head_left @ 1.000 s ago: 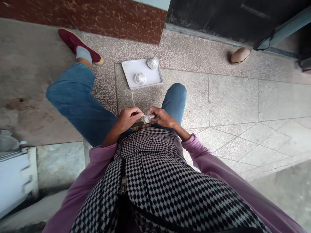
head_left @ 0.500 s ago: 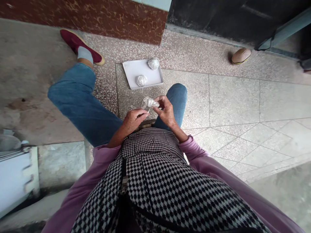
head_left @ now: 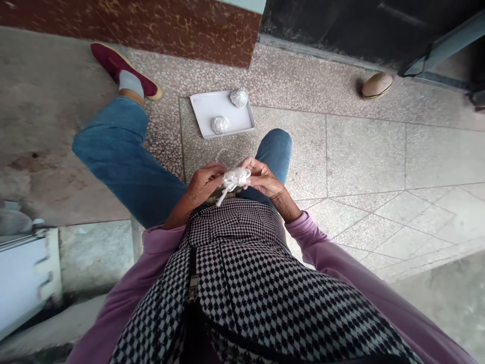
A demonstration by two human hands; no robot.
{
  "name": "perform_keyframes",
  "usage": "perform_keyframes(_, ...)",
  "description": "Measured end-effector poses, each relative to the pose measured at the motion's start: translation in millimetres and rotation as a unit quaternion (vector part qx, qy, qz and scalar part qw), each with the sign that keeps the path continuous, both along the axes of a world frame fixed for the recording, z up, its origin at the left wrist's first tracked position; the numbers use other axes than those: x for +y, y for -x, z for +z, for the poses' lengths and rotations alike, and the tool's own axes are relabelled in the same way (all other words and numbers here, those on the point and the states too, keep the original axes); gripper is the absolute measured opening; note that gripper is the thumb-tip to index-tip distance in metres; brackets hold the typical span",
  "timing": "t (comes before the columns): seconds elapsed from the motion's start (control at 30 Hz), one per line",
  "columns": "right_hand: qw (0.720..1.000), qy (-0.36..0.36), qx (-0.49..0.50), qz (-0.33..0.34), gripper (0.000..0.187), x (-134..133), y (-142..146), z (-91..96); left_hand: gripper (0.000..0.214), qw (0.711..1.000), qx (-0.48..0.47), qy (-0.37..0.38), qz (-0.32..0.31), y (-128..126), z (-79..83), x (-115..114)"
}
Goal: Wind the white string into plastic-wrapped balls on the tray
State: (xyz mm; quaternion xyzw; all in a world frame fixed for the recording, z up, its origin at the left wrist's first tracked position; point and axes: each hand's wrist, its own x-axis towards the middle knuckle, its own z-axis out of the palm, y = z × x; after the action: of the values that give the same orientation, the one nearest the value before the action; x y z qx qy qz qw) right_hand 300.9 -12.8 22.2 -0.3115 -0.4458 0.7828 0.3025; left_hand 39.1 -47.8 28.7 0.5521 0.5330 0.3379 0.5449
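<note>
A small white bundle of shiny yarn (head_left: pixel 236 177) is held between my hands, just in front of my waist. My right hand (head_left: pixel 262 179) grips its right side, thumb and fingers closed round it. On the opposite side, my left hand (head_left: pixel 205 183) is closed with its fingertips against the bundle; which strand they pinch is partly hidden. A loose yarn end (head_left: pixel 222 197) hangs from the bundle towards my apron. Beyond my hands, a white shallow tray (head_left: pixel 200 112) lies on the floor, bearing two white yarn balls, one nearer (head_left: pixel 220 125) and one farther (head_left: pixel 239 98).
My bent knees (head_left: pixel 275 151) flank the tray's near side. A red-brown tiled wall base (head_left: pixel 151 33) runs along the back left. A tan rounded object (head_left: pixel 377 85) rests on the floor at right, near a dark doorway. A white box-like object (head_left: pixel 22 283) stands at lower left.
The bundle has come slightly closer to my waist and turned, with its loose end now pointing down towards me. My left hand has moved against the bundle's left side.
</note>
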Motion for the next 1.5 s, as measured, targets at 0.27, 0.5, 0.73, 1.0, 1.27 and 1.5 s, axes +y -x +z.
perform_keyframes(0.27, 0.934, -0.144, -0.263, -0.194, 0.034, 27, 13, -2.8, 0.027, 0.998, -0.012, 0.052, -0.045, 2, 11.0, -4)
perform_keyframes(0.5, 0.92, -0.212, -0.331, -0.008, 0.029, 7, -3, -17.5, 0.026, 0.999, 0.039, 0.009, -0.024, 10, 12.6, -1)
perform_keyframes(0.73, 0.999, -0.018, -0.015, 0.048, 0.062, 2, -8, -7.9, 0.036, 0.999, -0.006, 0.031, 0.005, 10, 6.0, 5)
perform_keyframes(1.0, 0.956, -0.098, -0.152, -0.23, 0.041, 30, 18, -8.5, 0.033, 0.992, 0.037, 0.012, -0.117, -4, 6.8, -4)
perform_keyframes(1.27, 0.952, -0.158, -0.262, -0.007, 0.027, 10, 3, -16.4, 0.034, 0.997, 0.057, -0.041, -0.028, 12, 7.1, 4)
perform_keyframes(1.5, 1.0, -0.022, -0.01, 0.006, 0.065, 2, 8, -12.9, 0.04, 0.998, -0.038, 0.033, 0.031, 9, -9.5, 12)
